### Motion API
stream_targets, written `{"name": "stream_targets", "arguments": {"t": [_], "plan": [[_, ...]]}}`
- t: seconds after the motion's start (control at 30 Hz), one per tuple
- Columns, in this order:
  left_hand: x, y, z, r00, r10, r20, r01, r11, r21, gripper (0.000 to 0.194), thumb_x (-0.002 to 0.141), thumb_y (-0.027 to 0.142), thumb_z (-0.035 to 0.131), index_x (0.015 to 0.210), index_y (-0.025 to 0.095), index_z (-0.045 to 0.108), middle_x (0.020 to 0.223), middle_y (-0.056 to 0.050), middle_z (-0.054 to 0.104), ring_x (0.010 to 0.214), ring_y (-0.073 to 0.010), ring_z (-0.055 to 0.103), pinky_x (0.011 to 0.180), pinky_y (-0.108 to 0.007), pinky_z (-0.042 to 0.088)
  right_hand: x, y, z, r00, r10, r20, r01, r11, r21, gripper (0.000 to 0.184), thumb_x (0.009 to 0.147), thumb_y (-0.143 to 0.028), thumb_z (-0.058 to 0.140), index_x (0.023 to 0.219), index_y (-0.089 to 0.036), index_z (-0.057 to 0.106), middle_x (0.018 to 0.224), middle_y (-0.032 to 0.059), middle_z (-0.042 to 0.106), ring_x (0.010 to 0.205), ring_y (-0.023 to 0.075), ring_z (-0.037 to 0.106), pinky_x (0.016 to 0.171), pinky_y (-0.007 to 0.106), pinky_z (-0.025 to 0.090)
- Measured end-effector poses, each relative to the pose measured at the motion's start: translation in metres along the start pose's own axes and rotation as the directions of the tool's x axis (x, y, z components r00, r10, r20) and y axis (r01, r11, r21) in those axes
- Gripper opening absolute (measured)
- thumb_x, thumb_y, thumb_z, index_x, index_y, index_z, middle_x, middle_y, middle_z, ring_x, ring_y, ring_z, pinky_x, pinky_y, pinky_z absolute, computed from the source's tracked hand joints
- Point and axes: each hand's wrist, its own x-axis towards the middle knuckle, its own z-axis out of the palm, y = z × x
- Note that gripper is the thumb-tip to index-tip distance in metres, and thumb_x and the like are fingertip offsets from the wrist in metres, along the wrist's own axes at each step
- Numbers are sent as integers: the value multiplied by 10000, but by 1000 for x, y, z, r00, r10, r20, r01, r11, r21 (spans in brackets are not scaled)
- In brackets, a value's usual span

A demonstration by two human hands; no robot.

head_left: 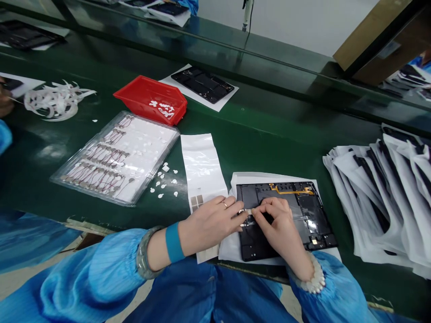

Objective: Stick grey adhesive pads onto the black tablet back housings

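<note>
A black tablet back housing [269,249] with an orange flex cable [296,192] lies on a white foam sleeve [230,251] in front of me. Over its left edge, my left hand [215,220] has its fingers bent and close together, fingertips at the housing; what they grip is hidden. My right hand [278,222] pinches thumb and fingers above the housing's left half, at a small pale piece [249,211] between both hands. Left of the housing, a strip of white backing paper [204,161] bearing small grey squares [197,202] runs partly under my left hand.
A clear tray [141,154] holds rows of small round parts with wires. Loose white stickers [163,176] lie beside it. Behind are a red bin [144,96] and another housing [202,83]. Sleeved housings [370,193] stand at right. Another person's hand [5,101] shows far left.
</note>
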Motion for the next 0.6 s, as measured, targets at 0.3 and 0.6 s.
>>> {"name": "stream_targets", "arguments": {"t": [0.3, 0.6], "plan": [[13, -16, -8, 996, 89, 21, -89, 995, -36, 359, 797, 425, 675, 1059, 201, 574, 1026, -72, 564, 946, -243, 518, 746, -337, 418, -2, 31, -16, 998, -35, -60, 38, 998, 49, 215, 909, -335, 464, 834, -206, 618, 897, 62, 594, 870, 195, 568, 798, 345, 448], [29, -39, -5, 966, 253, 42, -245, 958, -147, 275, 836, 480, 603, 1015, 271, 608, 1160, -41, 541, 1048, -247, 474, 828, -350, 377, -2, 31, -12, 997, -80, -11, 80, 996, -26, 211, 921, -320, 444, 826, -213, 598, 880, 54, 607, 858, 199, 550, 791, 357, 420]]}}
